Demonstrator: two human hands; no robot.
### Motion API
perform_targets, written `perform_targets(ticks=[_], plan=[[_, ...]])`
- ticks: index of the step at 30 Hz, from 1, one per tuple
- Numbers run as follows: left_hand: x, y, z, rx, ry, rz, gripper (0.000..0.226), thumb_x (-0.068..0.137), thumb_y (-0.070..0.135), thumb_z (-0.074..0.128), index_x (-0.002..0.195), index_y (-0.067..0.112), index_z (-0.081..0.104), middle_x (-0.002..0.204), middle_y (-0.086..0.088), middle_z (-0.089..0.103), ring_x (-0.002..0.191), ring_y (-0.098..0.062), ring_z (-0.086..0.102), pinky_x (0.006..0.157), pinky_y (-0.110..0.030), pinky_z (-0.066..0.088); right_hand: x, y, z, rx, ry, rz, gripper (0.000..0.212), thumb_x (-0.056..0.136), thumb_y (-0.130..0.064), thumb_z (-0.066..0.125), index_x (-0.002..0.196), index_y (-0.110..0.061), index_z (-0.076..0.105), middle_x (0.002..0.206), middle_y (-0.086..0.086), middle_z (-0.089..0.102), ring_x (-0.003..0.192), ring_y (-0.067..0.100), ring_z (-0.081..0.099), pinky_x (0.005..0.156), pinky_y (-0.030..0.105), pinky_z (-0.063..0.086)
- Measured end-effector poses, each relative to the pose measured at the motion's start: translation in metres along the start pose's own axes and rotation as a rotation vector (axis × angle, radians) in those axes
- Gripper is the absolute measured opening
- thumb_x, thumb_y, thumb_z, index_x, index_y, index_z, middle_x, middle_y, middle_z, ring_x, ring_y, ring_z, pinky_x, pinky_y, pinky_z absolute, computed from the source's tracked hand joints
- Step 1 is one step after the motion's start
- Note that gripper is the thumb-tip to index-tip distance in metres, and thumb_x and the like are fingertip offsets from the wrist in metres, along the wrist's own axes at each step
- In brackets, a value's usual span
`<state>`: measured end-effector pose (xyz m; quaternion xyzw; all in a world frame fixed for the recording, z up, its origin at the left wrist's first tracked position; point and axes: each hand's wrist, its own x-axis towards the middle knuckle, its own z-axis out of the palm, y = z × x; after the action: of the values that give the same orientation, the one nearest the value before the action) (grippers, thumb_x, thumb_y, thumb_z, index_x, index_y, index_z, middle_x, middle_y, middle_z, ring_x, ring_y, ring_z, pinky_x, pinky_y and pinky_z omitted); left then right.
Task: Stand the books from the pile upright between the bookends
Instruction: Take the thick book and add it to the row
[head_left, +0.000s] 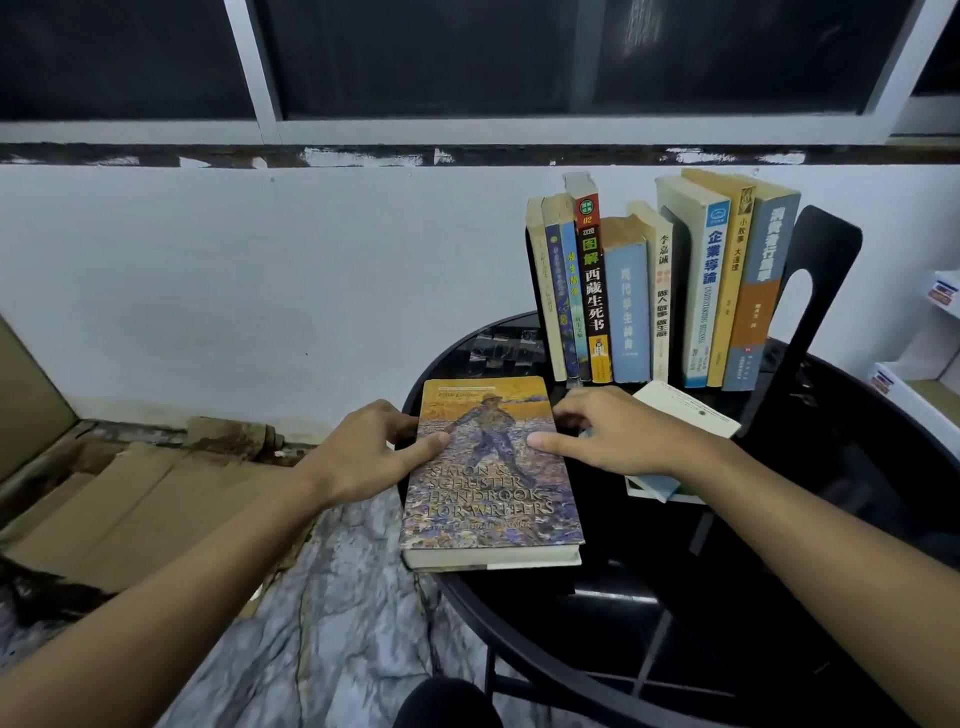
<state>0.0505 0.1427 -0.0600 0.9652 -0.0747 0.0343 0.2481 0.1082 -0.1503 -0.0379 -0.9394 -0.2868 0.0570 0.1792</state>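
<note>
A thick hardcover handbook (491, 467) with a painted cover lies flat at the left edge of the round black glass table (779, 571). My left hand (363, 452) holds its left edge with the thumb on the cover. My right hand (618, 441) holds its right edge the same way. Behind it, several books (660, 291) stand upright in a row. A black bookend (810, 312) closes the row on the right, and another dark bookend (678, 291) stands in the middle of the row. A small pile of flat books (685, 410) lies under my right wrist.
The table stands against a white wall below a dark window. Flattened cardboard (119, 509) and a marble-patterned floor (332, 623) lie to the left. White boxes (919, 384) sit at the far right. The handbook overhangs the table's left rim.
</note>
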Motion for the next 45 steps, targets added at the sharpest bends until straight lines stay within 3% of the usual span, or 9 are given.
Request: perform_targets(ticks=[5,8,15,19,22,25,29,37,45], plan=[[0.002,-0.001,0.003,-0.06,0.0,-0.02,0.074,0.086,0.076,0.05,0.065,0.006,0.048,0.086,-0.014,0.057,0.079,-0.024,0.059,0.072,-0.034,0.041,0.006,0.004,0.002,-0.003,-0.001,0.014,0.079,0.076,-0.088,0.044,0.094,-0.015,0.065,0.092,0.004,0.056,0.084,0.016,0.055,0.083,0.043,0.051],[0.002,0.0,0.006,-0.091,0.021,-0.043,0.069,0.087,0.069,0.056,0.064,0.005,0.046,0.09,-0.013,0.057,0.083,-0.017,0.058,0.078,-0.038,0.042,0.007,0.006,0.005,0.059,0.01,0.026,0.074,0.073,-0.089,0.049,0.094,-0.02,0.065,0.094,-0.001,0.058,0.088,0.014,0.059,0.086,0.045,0.054],[-0.003,0.006,0.015,-0.213,0.099,-0.097,0.058,0.086,0.065,0.062,0.069,0.014,0.04,0.081,-0.001,0.046,0.074,-0.01,0.046,0.067,-0.028,0.035,0.005,0.001,0.007,0.302,0.043,0.003,0.029,0.08,-0.055,0.076,0.083,-0.029,0.063,0.085,-0.011,0.068,0.085,0.002,0.07,0.09,0.034,0.059],[-0.005,0.008,0.014,-0.325,0.089,-0.097,0.071,0.082,0.065,0.065,0.073,-0.002,0.046,0.076,-0.008,0.042,0.065,-0.013,0.046,0.063,-0.027,0.031,0.004,-0.002,0.003,0.332,0.066,0.007,0.039,0.078,-0.057,0.077,0.086,-0.023,0.059,0.091,-0.003,0.066,0.089,0.01,0.071,0.089,0.037,0.06],[-0.006,0.004,0.011,-0.402,0.104,-0.134,0.069,0.076,0.071,0.07,0.088,0.004,0.063,0.105,-0.008,0.059,0.097,-0.017,0.067,0.085,-0.037,0.047,0.001,-0.007,-0.004,0.31,0.093,-0.005,0.041,0.077,-0.058,0.076,0.091,-0.024,0.058,0.096,-0.003,0.059,0.09,0.011,0.067,0.088,0.037,0.06],[-0.007,0.006,0.007,-0.436,0.168,-0.123,0.065,0.073,0.066,0.075,0.106,0.01,0.067,0.118,-0.003,0.058,0.102,-0.016,0.068,0.092,-0.042,0.052,-0.002,-0.012,-0.012,0.355,0.141,-0.053,0.037,0.08,-0.047,0.078,0.101,-0.02,0.064,0.101,-0.004,0.052,0.092,0.009,0.065,0.089,0.031,0.059],[-0.007,0.017,-0.005,-0.597,0.297,-0.056,0.072,0.07,0.051,0.085,0.127,0.012,0.065,0.123,0.001,0.06,0.1,-0.014,0.07,0.086,-0.028,0.057,-0.004,-0.016,-0.026,0.392,0.22,-0.129,0.066,0.079,-0.046,0.076,0.132,-0.011,0.06,0.114,-0.007,0.049,0.105,0.008,0.06,0.095,0.025,0.056],[-0.005,0.03,-0.018,-0.624,0.447,0.06,0.085,0.072,0.032,0.086,0.148,0.018,0.051,0.126,-0.002,0.049,0.102,-0.009,0.061,0.088,-0.011,0.053,-0.003,-0.02,-0.03,0.327,0.4,-0.249,0.069,0.084,-0.04,0.076,0.142,-0.013,0.05,0.126,-0.011,0.042,0.114,0.002,0.052,0.099,0.009,0.045],[-0.01,0.03,-0.014,-0.615,0.536,0.219,0.084,0.071,0.02,0.087,0.146,0.009,0.053,0.116,0.015,0.05,0.096,-0.002,0.058,0.094,-0.016,0.051,0.001,-0.015,-0.012,0.113,0.66,-0.351,0.07,0.087,-0.036,0.075,0.139,0.003,0.049,0.139,0.012,0.046,0.125,0.02,0.051,0.104,0.026,0.05]])
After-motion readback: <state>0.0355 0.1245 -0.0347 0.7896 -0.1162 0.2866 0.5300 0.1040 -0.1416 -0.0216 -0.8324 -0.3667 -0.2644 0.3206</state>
